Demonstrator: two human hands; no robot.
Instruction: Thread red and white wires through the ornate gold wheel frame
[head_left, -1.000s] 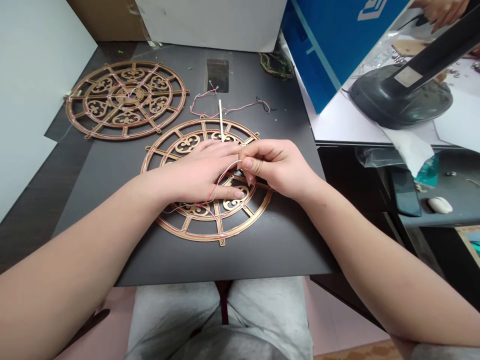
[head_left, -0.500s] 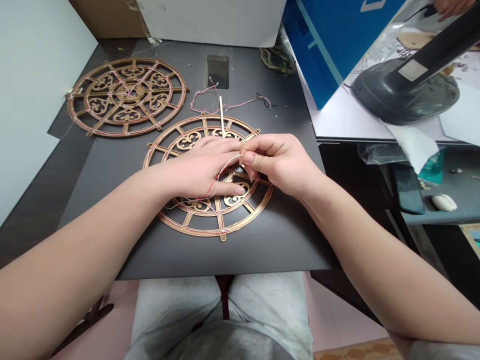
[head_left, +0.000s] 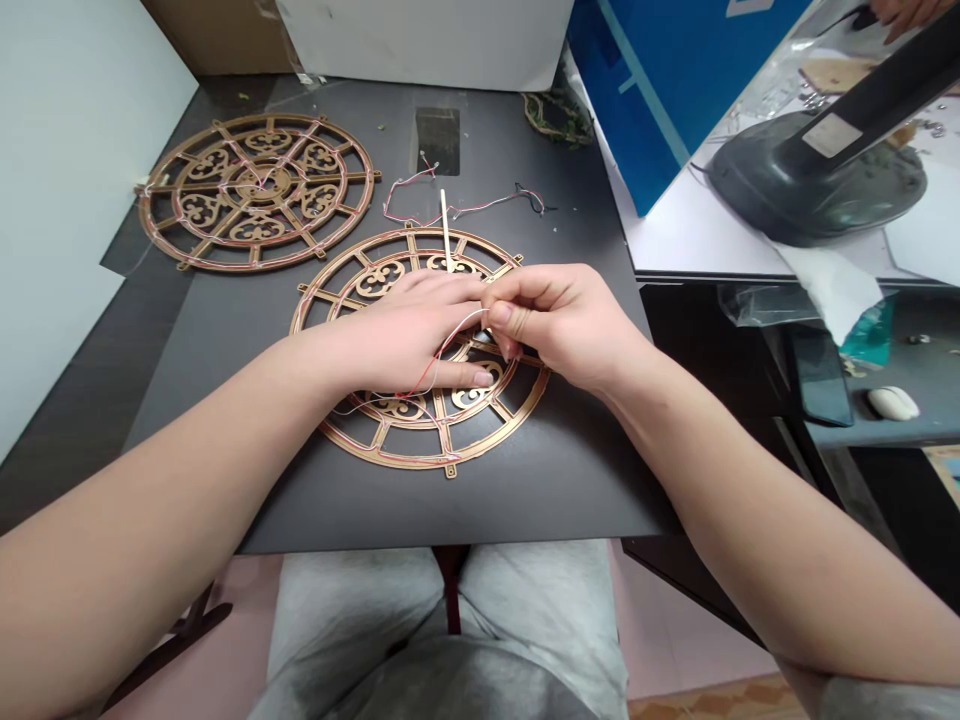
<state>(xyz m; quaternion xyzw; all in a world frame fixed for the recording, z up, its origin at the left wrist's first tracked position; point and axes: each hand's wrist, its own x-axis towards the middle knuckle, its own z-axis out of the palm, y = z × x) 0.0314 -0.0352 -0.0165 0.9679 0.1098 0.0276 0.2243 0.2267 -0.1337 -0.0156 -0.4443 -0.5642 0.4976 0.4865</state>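
A round gold openwork frame (head_left: 390,455) with red and white wires along its rings lies on the dark table. My left hand (head_left: 409,335) rests palm down across it, fingers stretched toward the right and thumb apart. Between its thumb and fingers runs a thin red and white wire (head_left: 442,350), whose end is pinched by my right hand (head_left: 551,315) near the left fingertips. A pale thin stick (head_left: 445,230) lies over the frame's far edge. What is under my left palm is hidden.
A second wired round frame (head_left: 259,262) lies at the back left. Loose wires (head_left: 405,180) lie beyond the near frame. A blue panel (head_left: 637,90) stands at the right, beside a dark stand base (head_left: 817,190). Another person's hand (head_left: 904,12) shows at the top right.
The whole view has shifted very slightly. Both hands keep nearly the same pose and place on the frame, the right still pinching the wire.
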